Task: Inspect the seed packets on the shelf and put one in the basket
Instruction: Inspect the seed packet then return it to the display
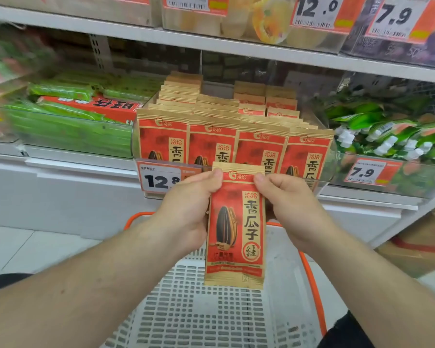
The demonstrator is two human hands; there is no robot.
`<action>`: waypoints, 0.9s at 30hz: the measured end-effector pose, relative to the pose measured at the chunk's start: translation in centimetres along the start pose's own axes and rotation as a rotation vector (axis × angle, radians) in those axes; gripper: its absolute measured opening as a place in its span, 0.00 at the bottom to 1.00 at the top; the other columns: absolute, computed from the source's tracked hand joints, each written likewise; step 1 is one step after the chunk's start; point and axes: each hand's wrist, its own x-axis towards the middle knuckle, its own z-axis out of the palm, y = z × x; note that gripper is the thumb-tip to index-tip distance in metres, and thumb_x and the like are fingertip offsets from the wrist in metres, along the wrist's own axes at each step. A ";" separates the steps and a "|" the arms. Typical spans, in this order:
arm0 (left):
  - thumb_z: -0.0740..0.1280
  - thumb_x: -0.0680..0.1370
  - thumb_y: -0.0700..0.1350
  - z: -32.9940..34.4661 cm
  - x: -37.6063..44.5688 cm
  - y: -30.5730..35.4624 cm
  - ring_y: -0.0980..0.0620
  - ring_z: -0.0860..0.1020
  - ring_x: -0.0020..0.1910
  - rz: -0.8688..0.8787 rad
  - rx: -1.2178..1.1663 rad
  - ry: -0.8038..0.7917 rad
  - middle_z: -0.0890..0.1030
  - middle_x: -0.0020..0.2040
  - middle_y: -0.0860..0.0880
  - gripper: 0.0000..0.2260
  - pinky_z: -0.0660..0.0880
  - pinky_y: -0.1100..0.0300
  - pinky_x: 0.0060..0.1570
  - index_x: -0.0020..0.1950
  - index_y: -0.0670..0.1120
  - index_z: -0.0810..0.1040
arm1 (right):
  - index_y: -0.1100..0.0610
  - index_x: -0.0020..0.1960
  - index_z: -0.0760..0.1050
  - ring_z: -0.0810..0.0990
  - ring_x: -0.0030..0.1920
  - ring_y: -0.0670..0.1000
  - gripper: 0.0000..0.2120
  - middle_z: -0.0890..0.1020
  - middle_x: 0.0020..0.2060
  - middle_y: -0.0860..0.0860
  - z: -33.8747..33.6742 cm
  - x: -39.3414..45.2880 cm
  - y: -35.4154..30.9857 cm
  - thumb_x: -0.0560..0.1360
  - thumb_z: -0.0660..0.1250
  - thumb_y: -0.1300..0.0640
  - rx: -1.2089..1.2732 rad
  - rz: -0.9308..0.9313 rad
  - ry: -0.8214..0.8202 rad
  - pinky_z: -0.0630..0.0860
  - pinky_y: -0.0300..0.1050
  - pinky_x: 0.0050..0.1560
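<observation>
Left hand: the left hand [189, 209] grips the seed packet [236, 229] along its left edge, thumb pinching the top corner.
Right hand: the right hand [289, 204] pinches the packet's top right corner, fingers curled.
Packet position: held upright between both hands, long axis vertical, directly above the basket [211, 310], so the drop looks to be straight down.
Nearer hand: both equally close.
Shelf stock: matching shelf packets [211, 144] stand in a clear bin.
Writing: the packet reads 洽洽 香瓜子; the price tag [158, 180] reads 12.8.
</observation>
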 end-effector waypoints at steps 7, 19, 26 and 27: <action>0.61 0.83 0.47 -0.1 0.4 0.0 0.42 0.86 0.47 0.006 -0.048 0.026 0.86 0.50 0.41 0.14 0.83 0.49 0.37 0.59 0.42 0.82 | 0.61 0.39 0.79 0.77 0.29 0.48 0.16 0.83 0.31 0.53 -0.3 0.0 -0.1 0.82 0.63 0.54 -0.098 -0.014 -0.133 0.73 0.45 0.34; 0.62 0.83 0.50 -0.5 -0.2 0.3 0.44 0.86 0.45 0.013 -0.056 0.091 0.87 0.48 0.43 0.12 0.83 0.47 0.39 0.59 0.45 0.81 | 0.58 0.39 0.80 0.81 0.32 0.48 0.18 0.86 0.34 0.51 -0.7 -1.1 -0.7 0.82 0.60 0.51 -0.224 0.032 -0.334 0.75 0.48 0.39; 0.62 0.83 0.51 -0.8 -0.3 0.7 0.44 0.86 0.40 0.008 -0.089 0.142 0.86 0.46 0.42 0.14 0.81 0.49 0.29 0.60 0.44 0.80 | 0.58 0.55 0.79 0.84 0.39 0.54 0.20 0.87 0.42 0.55 -0.8 -1.3 -0.6 0.71 0.65 0.44 -0.259 0.037 -0.521 0.79 0.48 0.41; 0.62 0.83 0.51 -0.7 -0.4 0.7 0.44 0.86 0.40 0.004 -0.091 0.148 0.87 0.46 0.42 0.14 0.81 0.49 0.29 0.60 0.44 0.80 | 0.58 0.55 0.79 0.84 0.40 0.55 0.21 0.87 0.42 0.55 -0.9 -1.3 -0.5 0.71 0.66 0.44 -0.252 0.030 -0.518 0.79 0.48 0.41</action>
